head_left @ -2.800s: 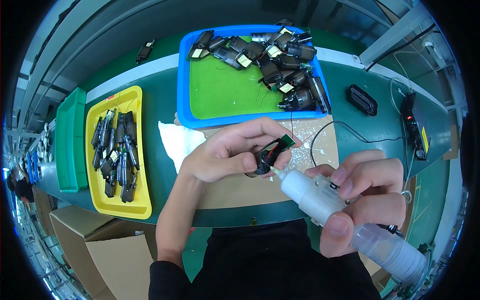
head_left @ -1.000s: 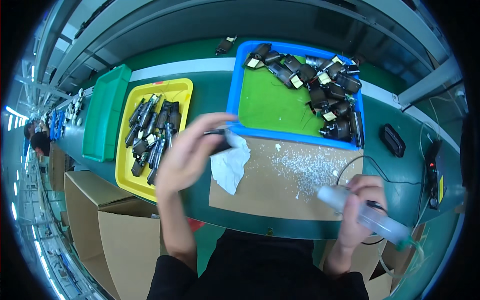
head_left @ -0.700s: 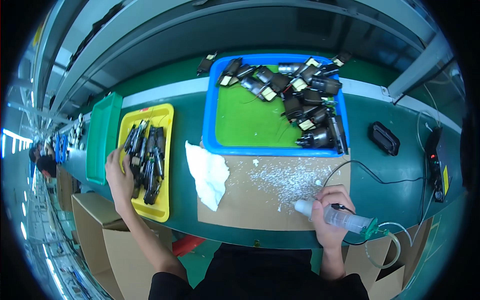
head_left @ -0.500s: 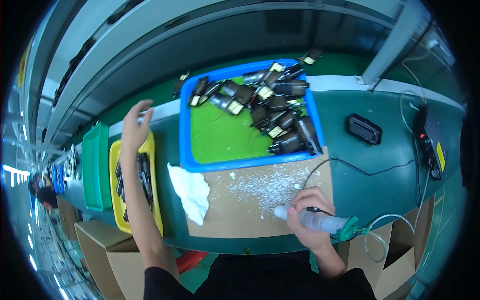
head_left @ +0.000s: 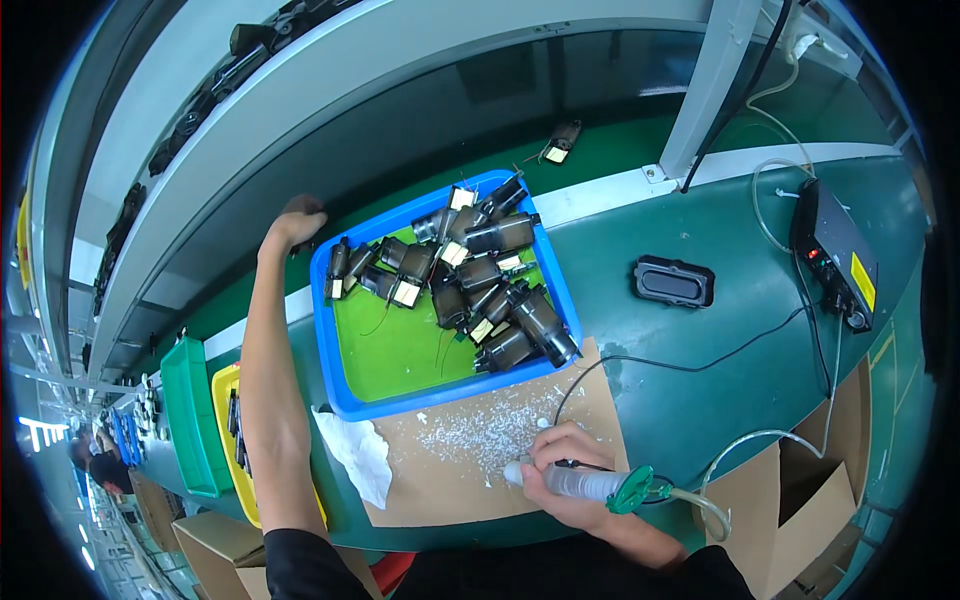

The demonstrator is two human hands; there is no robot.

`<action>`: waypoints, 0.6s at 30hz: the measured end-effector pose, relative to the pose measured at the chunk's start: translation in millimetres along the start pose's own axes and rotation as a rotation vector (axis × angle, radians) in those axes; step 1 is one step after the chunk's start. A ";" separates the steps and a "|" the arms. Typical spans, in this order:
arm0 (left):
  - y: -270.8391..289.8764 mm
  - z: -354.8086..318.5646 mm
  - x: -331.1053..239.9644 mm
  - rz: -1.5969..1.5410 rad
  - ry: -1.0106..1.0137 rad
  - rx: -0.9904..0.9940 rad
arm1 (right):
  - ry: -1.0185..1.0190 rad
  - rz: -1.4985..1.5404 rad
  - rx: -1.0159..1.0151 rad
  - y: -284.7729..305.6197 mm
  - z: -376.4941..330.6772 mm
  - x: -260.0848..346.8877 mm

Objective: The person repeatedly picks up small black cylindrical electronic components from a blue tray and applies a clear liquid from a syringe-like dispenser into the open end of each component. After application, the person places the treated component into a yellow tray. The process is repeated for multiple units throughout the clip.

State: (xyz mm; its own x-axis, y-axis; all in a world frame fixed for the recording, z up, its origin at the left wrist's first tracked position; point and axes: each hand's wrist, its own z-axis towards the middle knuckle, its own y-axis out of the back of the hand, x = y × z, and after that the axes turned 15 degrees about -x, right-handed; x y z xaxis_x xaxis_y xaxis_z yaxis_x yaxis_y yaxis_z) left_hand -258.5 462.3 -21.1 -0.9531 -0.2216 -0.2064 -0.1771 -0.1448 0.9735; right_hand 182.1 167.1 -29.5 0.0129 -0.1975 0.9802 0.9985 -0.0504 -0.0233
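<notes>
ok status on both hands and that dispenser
Left hand reaching out past the blue tray, holding nothing visible. Right hand shut on glue dispenser, resting on cardboard mat. Nothing blocking.

The left half of the blue tray [head_left: 335, 375] has bare green floor, so a hand can go in there; black parts [head_left: 480, 290] crowd the back and right. A white cloth [head_left: 358, 458] lies just before the tray. Between tray and black pad [head_left: 673, 282] the green table [head_left: 620, 370] is open, crossed only by a thin cable [head_left: 700, 358].
</notes>
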 end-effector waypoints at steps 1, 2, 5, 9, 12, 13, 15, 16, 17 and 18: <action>2.8 1.7 -35.1 -0.017 -0.015 0.030 | -0.004 -0.010 -0.007 0.8 0.3 -1.0; 4.4 3.0 -71.4 -0.019 0.010 0.169 | -0.007 -0.020 -0.013 1.5 0.6 -2.0; 1.3 8.9 -162.5 0.128 -0.139 0.540 | -0.046 -0.024 0.001 1.6 2.0 1.5; -44.4 32.3 -262.9 -0.151 -0.296 0.559 | -0.053 0.009 -0.020 1.1 1.3 0.7; -84.5 38.8 -334.9 0.028 -0.479 0.106 | -0.046 0.002 -0.009 2.3 2.5 1.3; -84.4 34.4 -361.5 0.026 -0.491 0.158 | -0.055 -0.012 -0.008 4.4 3.2 1.6; -84.9 16.7 -388.7 0.013 -0.474 0.105 | -0.060 -0.018 -0.004 4.5 3.3 4.1; -85.1 7.6 -393.6 0.008 -0.457 0.079 | -0.061 -0.020 -0.008 3.7 3.5 4.4; -82.2 -2.7 -397.1 -0.019 -0.459 -0.011 | -0.061 -0.021 -0.012 3.6 3.2 5.0; -78.4 -13.0 -396.0 -0.044 -0.455 -0.102 | -0.043 -0.028 -0.016 2.9 2.3 5.0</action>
State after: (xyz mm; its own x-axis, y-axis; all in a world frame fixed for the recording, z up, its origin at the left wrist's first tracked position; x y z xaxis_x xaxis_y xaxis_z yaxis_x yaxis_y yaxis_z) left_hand 136.0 548.8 -17.0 -0.9602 0.2285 -0.1605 -0.2160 -0.2435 0.9455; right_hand 185.2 168.2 -24.2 -0.0119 -0.1534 0.9881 0.9975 -0.0710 0.0010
